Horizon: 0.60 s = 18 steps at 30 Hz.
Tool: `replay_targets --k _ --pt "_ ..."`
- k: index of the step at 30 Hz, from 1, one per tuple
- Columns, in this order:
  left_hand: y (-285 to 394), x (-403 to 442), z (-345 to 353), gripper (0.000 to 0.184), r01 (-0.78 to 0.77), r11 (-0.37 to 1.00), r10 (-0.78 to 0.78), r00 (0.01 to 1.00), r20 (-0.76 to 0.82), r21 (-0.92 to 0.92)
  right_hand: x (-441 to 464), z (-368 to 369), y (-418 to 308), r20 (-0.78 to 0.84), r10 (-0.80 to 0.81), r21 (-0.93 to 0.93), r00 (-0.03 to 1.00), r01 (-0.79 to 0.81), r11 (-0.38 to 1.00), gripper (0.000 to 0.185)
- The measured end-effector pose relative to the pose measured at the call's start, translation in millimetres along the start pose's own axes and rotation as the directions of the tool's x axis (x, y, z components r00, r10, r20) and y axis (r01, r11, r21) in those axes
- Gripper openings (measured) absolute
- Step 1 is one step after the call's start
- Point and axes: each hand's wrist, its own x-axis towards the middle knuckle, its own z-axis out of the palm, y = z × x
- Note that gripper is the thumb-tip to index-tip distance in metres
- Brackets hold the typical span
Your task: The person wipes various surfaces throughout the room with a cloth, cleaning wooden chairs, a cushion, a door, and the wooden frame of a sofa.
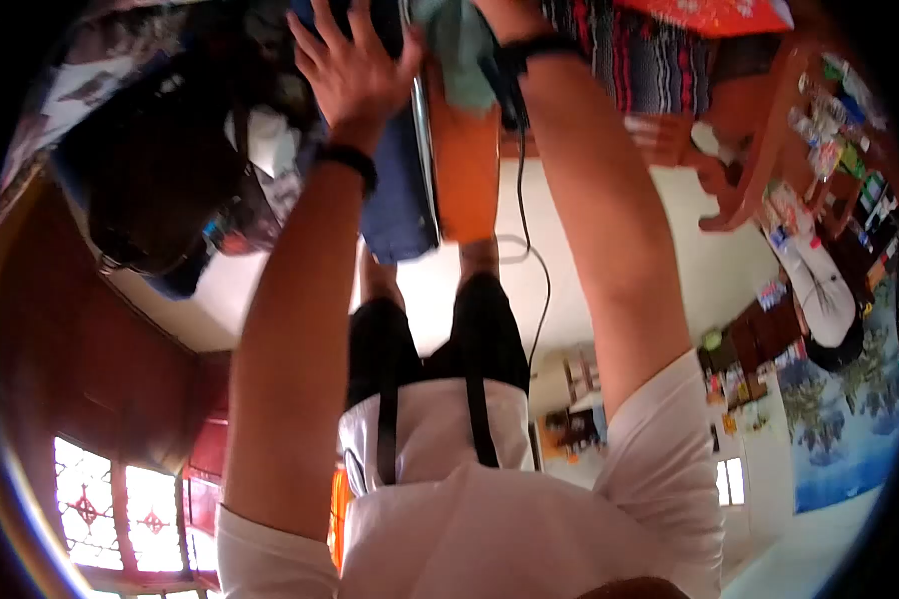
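My left hand lies palm down with its fingers spread, on or just over dark blue fabric. Only part of my right hand shows at the top edge; its fingers are out of frame, so what it holds is hidden. Near it is a grey-green cloth, above an orange surface. A shiny strip runs between the blue fabric and the orange surface. A black cord hangs down from beside my right wrist.
A black bag lies at the left. Striped cloth and a red patterned item are at the upper right, beside curved wooden furniture. Another person in a light top is at the far right, near assorted small items.
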Motion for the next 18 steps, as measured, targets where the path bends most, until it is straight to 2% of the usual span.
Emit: replay_targets --k 1,2,3,4,6,8,9,11,12,13,15,17,18 --pt "-3.1 0.4 4.8 0.062 -0.009 1.0 0.011 0.997 -0.078 0.029 -1.4 -0.6 6.0 -0.012 0.002 0.144 1.0 0.0 0.99 0.069" --pt "-11.2 -1.9 18.1 0.077 0.005 1.0 -0.004 0.999 0.039 -0.026 -0.4 -16.0 2.7 0.163 0.117 0.28 0.98 -0.16 0.947 0.067" --pt "-7.9 -0.1 15.8 0.072 0.018 0.998 -0.017 1.0 0.021 -0.058 0.5 -26.5 7.0 0.356 0.199 0.364 0.913 -0.331 0.87 0.065" --pt "-7.5 1.9 14.2 0.071 0.015 0.999 -0.014 1.0 0.023 -0.041 -6.4 2.4 38.5 -0.07 -0.06 0.526 0.996 0.088 0.846 0.048" --pt "-8.1 5.5 8.3 0.07 0.029 0.999 -0.029 1.0 0.007 -0.023 -28.5 -0.7 37.1 0.019 0.072 0.756 0.997 -0.062 0.652 0.042" --pt "-6.5 6.3 4.4 0.07 0.042 0.998 -0.04 0.997 0.059 -0.037 -54.6 -15.9 25.4 0.143 0.154 0.714 0.978 -0.21 0.668 0.04" --pt "-5.8 5.9 4.4 0.07 0.054 0.998 -0.052 0.997 0.052 -0.04 -59.2 -15.9 26.6 0.146 0.142 0.709 0.979 -0.204 0.675 0.04" --pt "-7.3 6.8 4.3 0.069 0.048 0.998 -0.045 0.997 0.069 -0.042 -60.1 -16.0 26.9 0.234 0.191 0.565 0.953 -0.293 0.771 0.04" --pt "-6.8 8.3 2.8 0.069 0.059 0.997 -0.056 0.995 0.078 -0.043 -54.2 -17.1 23.0 0.143 0.143 0.463 0.979 -0.194 0.865 0.045" --pt "-6.3 8.7 1.3 0.069 0.071 0.996 -0.068 0.995 0.073 -0.047 -44.0 -19.5 21.3 0.148 0.134 0.457 0.98 -0.188 0.869 0.045" --pt "-6.4 10.2 -0.6 0.07 0.07 0.997 -0.067 0.992 0.108 -0.025 -12.5 -15.0 18.1 0.162 -0.005 0.242 0.987 -0.035 0.97 0.05" --pt "-7.7 11.9 0.1 0.071 0.077 0.996 -0.073 0.994 0.081 -0.043 20.9 -15.5 7.1 0.17 0.002 0.228 0.985 -0.041 0.973 0.053" --pt "-8.4 11.8 -1.0 0.071 0.085 0.995 -0.08 0.991 0.107 -0.049 37.9 -19.3 -2.8 0.11 -0.118 0.147 0.987 0.101 0.984 0.053"
